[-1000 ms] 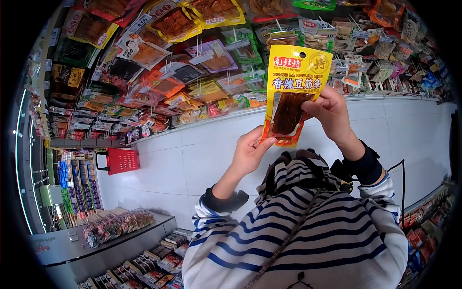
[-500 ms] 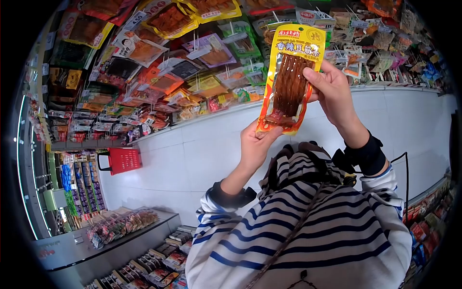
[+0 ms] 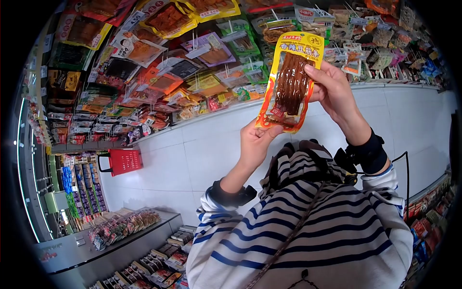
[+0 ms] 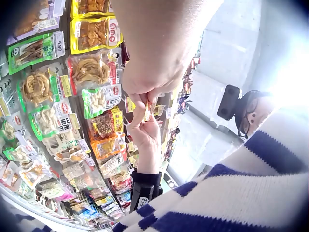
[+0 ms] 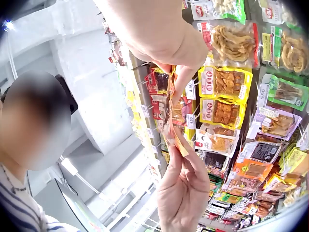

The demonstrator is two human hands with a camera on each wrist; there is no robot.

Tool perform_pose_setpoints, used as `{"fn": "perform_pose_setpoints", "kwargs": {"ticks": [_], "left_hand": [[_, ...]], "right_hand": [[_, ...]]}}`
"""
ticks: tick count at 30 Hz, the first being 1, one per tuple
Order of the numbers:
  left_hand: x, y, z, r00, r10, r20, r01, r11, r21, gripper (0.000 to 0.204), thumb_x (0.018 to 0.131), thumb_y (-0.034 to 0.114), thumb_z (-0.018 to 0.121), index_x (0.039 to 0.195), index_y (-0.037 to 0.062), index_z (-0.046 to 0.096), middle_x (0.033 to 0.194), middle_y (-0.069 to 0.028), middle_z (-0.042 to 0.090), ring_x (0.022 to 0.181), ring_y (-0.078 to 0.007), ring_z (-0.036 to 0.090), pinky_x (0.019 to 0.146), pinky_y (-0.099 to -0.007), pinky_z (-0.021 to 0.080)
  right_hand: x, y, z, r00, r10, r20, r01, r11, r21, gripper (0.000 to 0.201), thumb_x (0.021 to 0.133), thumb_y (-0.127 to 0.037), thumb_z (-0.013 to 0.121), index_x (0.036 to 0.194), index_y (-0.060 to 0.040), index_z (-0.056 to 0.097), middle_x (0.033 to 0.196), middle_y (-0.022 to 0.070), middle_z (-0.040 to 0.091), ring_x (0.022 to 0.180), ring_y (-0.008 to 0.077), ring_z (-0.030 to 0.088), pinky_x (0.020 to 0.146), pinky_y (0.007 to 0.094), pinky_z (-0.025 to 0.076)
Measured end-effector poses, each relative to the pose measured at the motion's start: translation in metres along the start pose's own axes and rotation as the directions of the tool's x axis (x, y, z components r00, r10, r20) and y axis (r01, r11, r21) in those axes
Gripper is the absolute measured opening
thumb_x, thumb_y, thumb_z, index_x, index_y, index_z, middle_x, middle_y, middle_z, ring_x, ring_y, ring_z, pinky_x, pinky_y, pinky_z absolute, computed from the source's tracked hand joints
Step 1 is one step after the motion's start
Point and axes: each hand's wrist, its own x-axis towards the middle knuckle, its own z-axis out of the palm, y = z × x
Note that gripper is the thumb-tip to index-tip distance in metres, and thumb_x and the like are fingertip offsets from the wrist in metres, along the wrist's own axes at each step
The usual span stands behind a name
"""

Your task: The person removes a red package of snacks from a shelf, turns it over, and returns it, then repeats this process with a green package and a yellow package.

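Observation:
A yellow snack packet (image 3: 290,82) with a clear window showing brown strips is held up in the head view, its printed front facing the camera. The left hand (image 3: 256,144) pinches its bottom edge between thumb and fingers. At its right side the right hand (image 3: 334,94) grips the edge, thumb on the front. In the left wrist view the packet (image 4: 149,110) is nearly edge-on between the left hand (image 4: 153,63) and the right hand (image 4: 146,140). The right wrist view also shows the packet (image 5: 170,111) side-on, the right hand (image 5: 161,41) above and the left hand (image 5: 183,188) below.
Hanging snack packets (image 3: 209,50) fill the shelf rack beyond the hands. A red basket (image 3: 126,161) stands on the pale floor (image 3: 166,166) at the left. Bagged goods (image 3: 124,227) lie on a grey counter (image 3: 77,255) at lower left. More goods (image 3: 426,229) line the right edge.
Both hands have lifted the packet higher in the head view and tipped it, so its window shows more fully. Over the last half second its top has dipped slightly. Both hands kept hold.

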Motion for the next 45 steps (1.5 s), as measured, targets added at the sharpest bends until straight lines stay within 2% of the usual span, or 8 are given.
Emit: {"fn": "perform_pose_setpoints", "kwargs": {"ticks": [11,14,17,28,34,37,40,45], "left_hand": [[0.008,-0.001,0.001,0.944,0.264,-0.197,-0.228,0.956,0.185,0.020,0.079,0.002,0.054,0.098,-0.0047,0.055,0.095,-0.0107,0.059,0.086,-0.0171,0.057,0.078,-0.0260,0.044],[0.015,0.014,0.009,0.820,0.569,0.068,-0.374,0.442,0.815,0.018,0.075,-0.003,0.054,0.092,-0.0037,0.059,0.097,-0.0134,0.059,0.092,-0.0227,0.057,0.079,-0.0301,0.045],[0.024,0.017,0.003,0.639,0.618,0.458,-0.525,-0.086,0.847,0.023,0.070,-0.005,0.053,0.092,-0.0012,0.060,0.100,-0.0152,0.058,0.097,-0.0265,0.055,0.080,-0.0329,0.046],[0.010,0.009,0.010,0.541,0.448,0.711,-0.631,-0.343,0.696,0.025,0.063,0.010,0.061,0.088,0.0084,0.063,0.095,-0.0049,0.060,0.093,-0.0210,0.056,0.072,-0.0282,0.046],[0.006,0.010,0.005,0.614,0.289,0.735,-0.670,-0.302,0.678,0.027,0.064,0.006,0.056,0.091,0.0082,0.063,0.105,-0.0047,0.056,0.103,-0.0224,0.051,0.082,-0.0339,0.041],[-0.005,0.024,-0.003,0.656,0.238,0.716,-0.727,-0.056,0.684,0.031,0.068,0.003,0.051,0.099,0.0048,0.058,0.111,-0.0075,0.053,0.107,-0.0230,0.048,0.088,-0.0379,0.037],[0.009,0.019,0.002,0.645,0.690,0.328,-0.677,0.318,0.663,0.029,0.074,0.006,0.051,0.103,0.0027,0.055,0.106,-0.0143,0.054,0.105,-0.0259,0.050,0.090,-0.0381,0.035],[0.033,0.030,0.023,0.966,0.259,-0.023,-0.244,0.934,0.261,0.036,0.077,-0.004,0.050,0.113,-0.0010,0.042,0.100,-0.0121,0.056,0.096,-0.0174,0.053,0.084,-0.0285,0.040]], "right_hand": [[0.000,0.007,0.019,0.994,-0.056,-0.093,0.050,0.996,-0.070,0.024,0.082,-0.019,0.052,0.097,-0.0011,0.045,0.094,0.0093,0.057,0.083,0.0115,0.057,0.063,0.0253,0.052],[0.004,0.018,0.006,0.999,-0.013,-0.036,0.016,0.996,0.088,0.028,0.085,-0.024,0.049,0.097,0.0006,0.043,0.095,0.0096,0.054,0.085,0.0125,0.054,0.068,0.0271,0.050],[-0.004,0.012,0.017,1.000,-0.026,-0.014,0.028,0.982,0.185,0.036,0.087,-0.028,0.044,0.109,0.0008,0.042,0.102,0.0093,0.051,0.087,0.0126,0.053,0.071,0.0249,0.047],[-0.008,0.015,0.007,0.995,-0.033,-0.098,0.022,0.994,-0.107,0.023,0.083,-0.024,0.051,0.097,-0.0061,0.048,0.087,0.0011,0.056,0.078,0.0040,0.053,0.060,0.0217,0.050],[-0.004,0.019,-0.005,0.984,-0.082,-0.157,0.064,0.992,-0.113,0.014,0.083,-0.020,0.051,0.079,-0.0078,0.047,0.076,-0.0013,0.056,0.069,0.0015,0.054,0.053,0.0189,0.050],[-0.004,0.017,-0.009,0.981,-0.094,-0.173,0.075,0.991,-0.110,0.013,0.083,-0.019,0.051,0.078,-0.0082,0.046,0.074,-0.0013,0.056,0.066,0.0012,0.054,0.051,0.0180,0.049],[-0.007,0.015,-0.007,0.981,-0.095,-0.167,0.075,0.990,-0.122,0.012,0.083,-0.018,0.051,0.077,-0.0084,0.046,0.075,-0.0012,0.057,0.066,0.0012,0.054,0.050,0.0177,0.049],[-0.012,0.017,0.003,0.985,-0.107,-0.136,0.084,0.983,-0.161,0.012,0.083,-0.018,0.051,0.078,-0.0079,0.046,0.074,-0.0022,0.056,0.066,0.0009,0.053,0.050,0.0173,0.048]]}}
